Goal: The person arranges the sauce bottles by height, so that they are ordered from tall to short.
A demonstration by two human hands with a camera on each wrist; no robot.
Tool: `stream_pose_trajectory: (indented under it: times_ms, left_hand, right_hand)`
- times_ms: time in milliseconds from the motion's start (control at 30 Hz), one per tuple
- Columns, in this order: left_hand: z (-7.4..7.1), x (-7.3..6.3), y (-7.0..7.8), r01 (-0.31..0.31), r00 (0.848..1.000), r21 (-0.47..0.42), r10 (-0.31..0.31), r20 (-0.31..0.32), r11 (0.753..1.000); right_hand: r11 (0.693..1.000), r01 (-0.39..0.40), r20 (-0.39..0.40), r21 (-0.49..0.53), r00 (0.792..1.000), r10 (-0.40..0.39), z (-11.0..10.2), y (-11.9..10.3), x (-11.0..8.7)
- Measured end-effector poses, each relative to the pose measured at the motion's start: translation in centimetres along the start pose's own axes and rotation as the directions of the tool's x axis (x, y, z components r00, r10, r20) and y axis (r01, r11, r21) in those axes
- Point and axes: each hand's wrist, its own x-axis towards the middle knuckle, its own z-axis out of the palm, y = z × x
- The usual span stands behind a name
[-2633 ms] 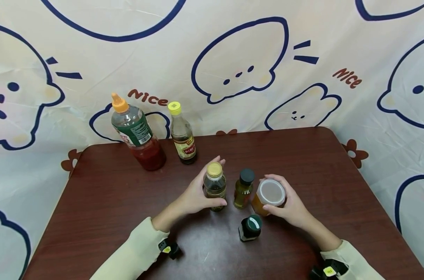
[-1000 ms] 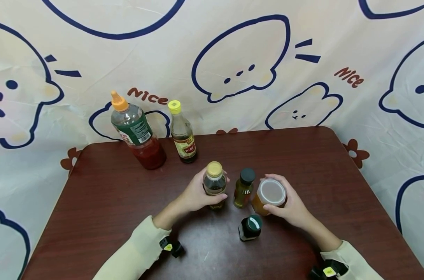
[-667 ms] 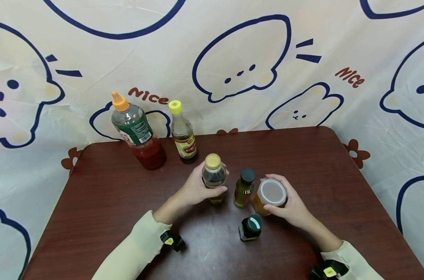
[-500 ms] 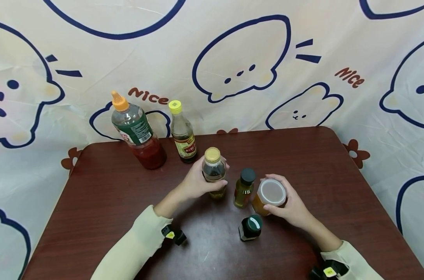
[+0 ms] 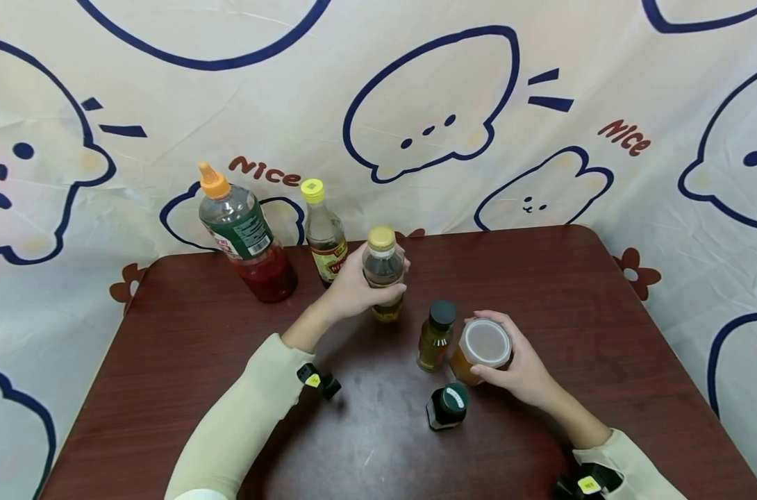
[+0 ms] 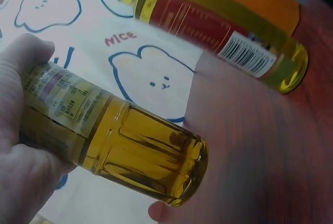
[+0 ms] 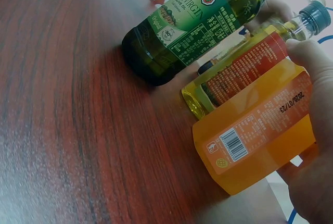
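My left hand [image 5: 355, 286] grips a yellow-capped glass bottle [image 5: 385, 267] around its label. Golden liquid fills its lower part [image 6: 151, 153] in the left wrist view; whether the base touches the table is unclear. My right hand [image 5: 521, 367] holds an orange-filled jar [image 5: 486, 344] with a pale lid, thumb on the near side and fingers on the far side. Just left of the jar stands a dark-capped oil bottle [image 5: 433, 344] with a red label [image 6: 195, 23]. Nearer me is a dark green olive oil bottle [image 5: 446, 408], its green label [image 7: 190, 23] facing the right wrist camera.
At the back left of the brown table [image 5: 185, 375] stand a large red sauce bottle [image 5: 253, 243] with an orange nozzle and a yellow-capped bottle [image 5: 325, 232] of dark liquid, partly behind my left hand. A patterned cloth [image 5: 428, 90] hangs behind the table.
My left hand, first loosely around the bottle, has tightened on it and carried it away from me toward the table's back edge. My right hand and the jar have stayed put.
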Motion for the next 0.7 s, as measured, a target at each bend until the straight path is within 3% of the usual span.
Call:
stream_pose_trajectory:
  times_ms: [333,700]
  left_hand:
    - [-0.5,1.8,-1.5,0.078,0.995,-0.018,-0.079,-0.064,0.997]
    - [-0.7,3.2,-3.3,0.186,0.972,-0.029,-0.188,-0.14,0.982]
  right_hand:
    - [1.0,0.002,0.004,-0.003,1.0,-0.002,0.0,0.1,0.0]
    - [1.0,0.001,-0.001,-0.008,1.0,-0.001,0.0,0.0,0.0]
